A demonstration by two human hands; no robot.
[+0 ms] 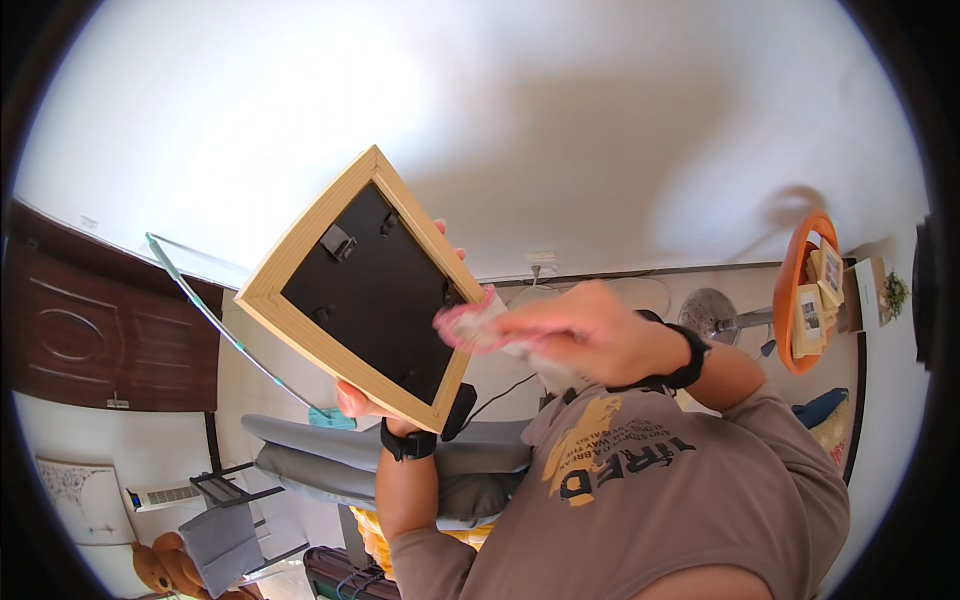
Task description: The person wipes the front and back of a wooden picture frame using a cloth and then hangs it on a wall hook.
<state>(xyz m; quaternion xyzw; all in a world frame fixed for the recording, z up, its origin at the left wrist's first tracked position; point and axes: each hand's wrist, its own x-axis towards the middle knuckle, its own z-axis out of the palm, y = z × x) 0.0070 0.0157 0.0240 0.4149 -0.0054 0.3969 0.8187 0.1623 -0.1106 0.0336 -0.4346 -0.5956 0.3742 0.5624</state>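
A light wooden picture frame (pixel 262 296) is held up tilted, its back toward me. Its black backing board (pixel 370 300) carries a small metal hanger and several dark turn clips. My left hand (pixel 358 401) grips the frame from behind, the thumb side at the lower edge and fingertips showing past the upper right edge. My right hand (pixel 585 330), slightly blurred, is closed on a pink and white cloth (pixel 468 322). The cloth touches or overlaps the frame's right side and the backing beside it. Both wrists wear black bands.
An orange round table (pixel 797 330) at the right bears small photo frames. Behind it stands a metal round base (pixel 706 312). A dark brown door (pixel 110 325) is at the left, a thin curved pole (pixel 215 325) before it. A grey chair (pixel 217 548) and teddy bear (pixel 160 568) are lower left.
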